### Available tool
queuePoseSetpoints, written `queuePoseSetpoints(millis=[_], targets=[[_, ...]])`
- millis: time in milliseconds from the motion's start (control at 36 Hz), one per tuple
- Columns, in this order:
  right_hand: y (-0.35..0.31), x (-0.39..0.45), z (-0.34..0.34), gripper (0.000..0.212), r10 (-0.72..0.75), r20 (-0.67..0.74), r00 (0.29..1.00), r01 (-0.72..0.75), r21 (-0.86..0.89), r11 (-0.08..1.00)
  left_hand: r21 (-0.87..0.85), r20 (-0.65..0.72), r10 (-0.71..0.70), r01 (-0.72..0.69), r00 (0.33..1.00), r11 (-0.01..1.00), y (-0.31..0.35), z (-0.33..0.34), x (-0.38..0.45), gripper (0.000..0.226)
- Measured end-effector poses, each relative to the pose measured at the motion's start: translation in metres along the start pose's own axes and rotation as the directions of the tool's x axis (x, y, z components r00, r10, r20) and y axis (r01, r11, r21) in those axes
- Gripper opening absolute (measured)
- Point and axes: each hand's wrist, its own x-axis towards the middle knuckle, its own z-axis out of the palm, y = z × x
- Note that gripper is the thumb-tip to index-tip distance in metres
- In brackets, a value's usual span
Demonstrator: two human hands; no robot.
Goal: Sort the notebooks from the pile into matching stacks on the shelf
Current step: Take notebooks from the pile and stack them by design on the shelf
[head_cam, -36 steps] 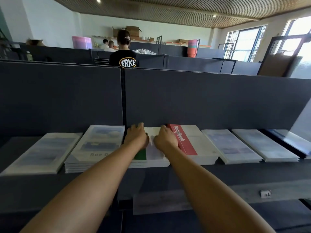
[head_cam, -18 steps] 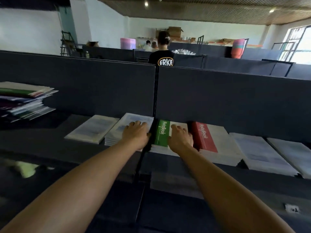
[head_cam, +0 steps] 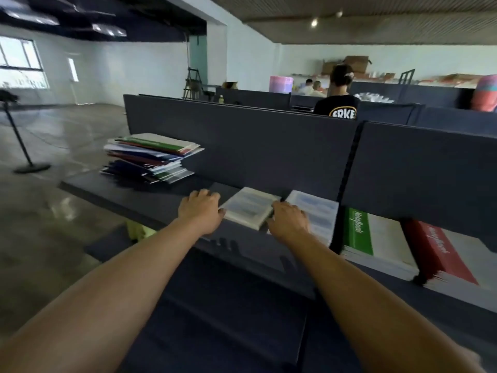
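One head-worn wide-angle view looks forward and down along both forearms at the shelf [head_cam: 150, 200], close before it, angled leftward; beyond the shelf's back partition [head_cam: 242, 146] the room recedes, edges blurred.

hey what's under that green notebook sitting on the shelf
The green notebook tops a stack of notebooks: white page edges show beneath it along the front, resting on the dark shelf. Their covers are hidden, so I cannot tell whether they match.
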Motion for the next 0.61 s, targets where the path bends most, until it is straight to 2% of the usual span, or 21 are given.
queuePoseSetpoints(millis=[167,333,611], targets=[[-0.081,0.033,0.005,0.045,-0.007,-0.004,1.000,0.007,0.005,1.000,0.023,-0.054,-0.034,0.036,0.998,0.999,-0.091,-0.013,0.005,0.050],[-0.153,0.065,0.011,0.038,-0.052,-0.045,0.998,0.048,-0.076,0.996,0.017,-0.055,-0.108,0.109,0.993,0.994,-0.176,-0.017,0.015,0.050],[-0.217,0.124,0.012,0.040,-0.051,-0.054,0.997,0.046,-0.099,0.994,-0.023,-0.097,-0.082,0.080,0.992,0.997,-0.237,-0.013,0.061,0.049]])
